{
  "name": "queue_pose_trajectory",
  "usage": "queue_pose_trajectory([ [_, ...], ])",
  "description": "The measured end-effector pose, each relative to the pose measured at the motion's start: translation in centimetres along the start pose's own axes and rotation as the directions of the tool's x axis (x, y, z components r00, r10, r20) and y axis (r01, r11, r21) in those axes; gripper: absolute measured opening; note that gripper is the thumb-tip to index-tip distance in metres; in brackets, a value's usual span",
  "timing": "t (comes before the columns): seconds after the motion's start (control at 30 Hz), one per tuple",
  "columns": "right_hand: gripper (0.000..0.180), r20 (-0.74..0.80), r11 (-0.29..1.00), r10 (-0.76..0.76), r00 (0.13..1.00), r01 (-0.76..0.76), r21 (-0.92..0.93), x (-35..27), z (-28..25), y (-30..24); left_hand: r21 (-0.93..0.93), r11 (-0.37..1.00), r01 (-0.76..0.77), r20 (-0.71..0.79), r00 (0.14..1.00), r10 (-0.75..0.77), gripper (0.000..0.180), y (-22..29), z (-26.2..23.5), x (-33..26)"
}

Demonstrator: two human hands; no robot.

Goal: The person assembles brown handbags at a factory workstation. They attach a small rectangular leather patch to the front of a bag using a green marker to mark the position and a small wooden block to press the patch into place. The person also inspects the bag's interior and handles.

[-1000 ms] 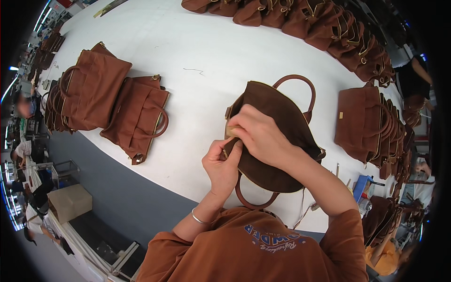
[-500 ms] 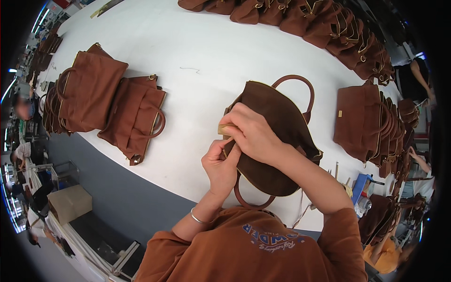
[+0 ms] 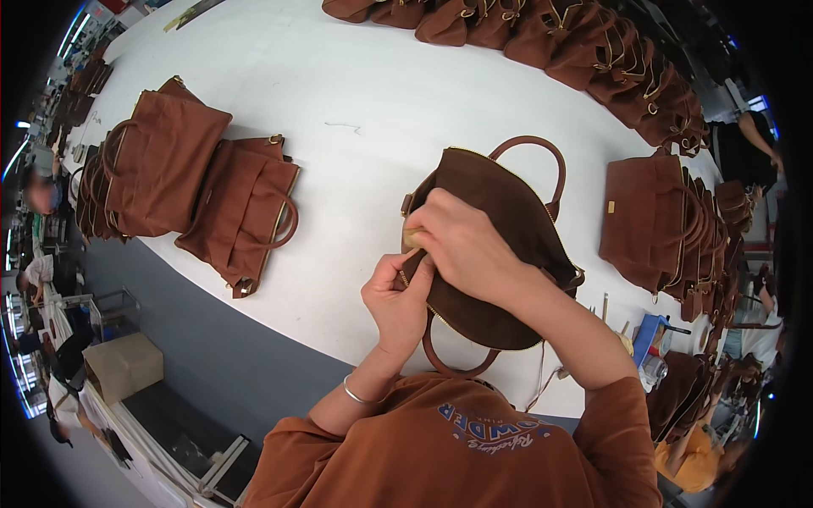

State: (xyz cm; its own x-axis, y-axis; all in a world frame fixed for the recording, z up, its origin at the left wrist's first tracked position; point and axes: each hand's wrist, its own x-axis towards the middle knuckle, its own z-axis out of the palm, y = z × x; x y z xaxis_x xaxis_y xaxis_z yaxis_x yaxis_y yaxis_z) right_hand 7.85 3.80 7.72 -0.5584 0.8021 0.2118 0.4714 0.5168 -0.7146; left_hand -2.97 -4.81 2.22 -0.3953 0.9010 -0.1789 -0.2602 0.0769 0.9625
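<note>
A brown handbag [image 3: 495,190] lies wide open in front of me, its dark lining showing between two gold-toothed zipper edges. One round handle [image 3: 555,169] sticks out at the far side, the other [image 3: 461,371] toward my body. At the bag's left end, my left hand [image 3: 398,306] pinches the rim beside the zipper. My right hand [image 3: 467,254] is closed just above it, fingers around a small yellowish piece [image 3: 412,238] pressed to the bag's edge. What that piece is I cannot make out, and my fingers hide most of it.
Finished-looking brown bags are stacked at the left [image 3: 169,165] and right [image 3: 644,224] of the white table [image 3: 339,85]. A long row of bags [image 3: 542,38] lines the far edge. Small tools and a blue holder [image 3: 650,334] stand at the right. Other people work farther off.
My right hand has shifted slightly right and down, and less of the yellowish piece shows. The left hand keeps its pinch on the rim. The bag has barely moved.
</note>
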Motion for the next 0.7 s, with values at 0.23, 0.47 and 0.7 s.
queue_pose_trajectory([
  [0.23,0.006,0.004,0.997,0.050,0.999,-0.050,0.054,-0.4,-0.4,-0.3,-0.049,0.998,0.046,-0.024,0.999,-0.048,0.008,0.8,0.2,0.0],
  [0.47,0.006,-0.092,1.000,-0.025,0.995,0.025,-0.006,0.1,1.5,0.1,0.057,0.998,-0.005,0.053,0.999,0.002,0.009,0.2,-0.6,0.1],
  [0.7,0.008,-0.063,0.998,0.048,0.997,-0.050,-0.041,-1.0,0.5,-0.4,-0.019,0.999,0.030,0.031,0.999,-0.030,0.007,0.7,0.2,-0.1],
])
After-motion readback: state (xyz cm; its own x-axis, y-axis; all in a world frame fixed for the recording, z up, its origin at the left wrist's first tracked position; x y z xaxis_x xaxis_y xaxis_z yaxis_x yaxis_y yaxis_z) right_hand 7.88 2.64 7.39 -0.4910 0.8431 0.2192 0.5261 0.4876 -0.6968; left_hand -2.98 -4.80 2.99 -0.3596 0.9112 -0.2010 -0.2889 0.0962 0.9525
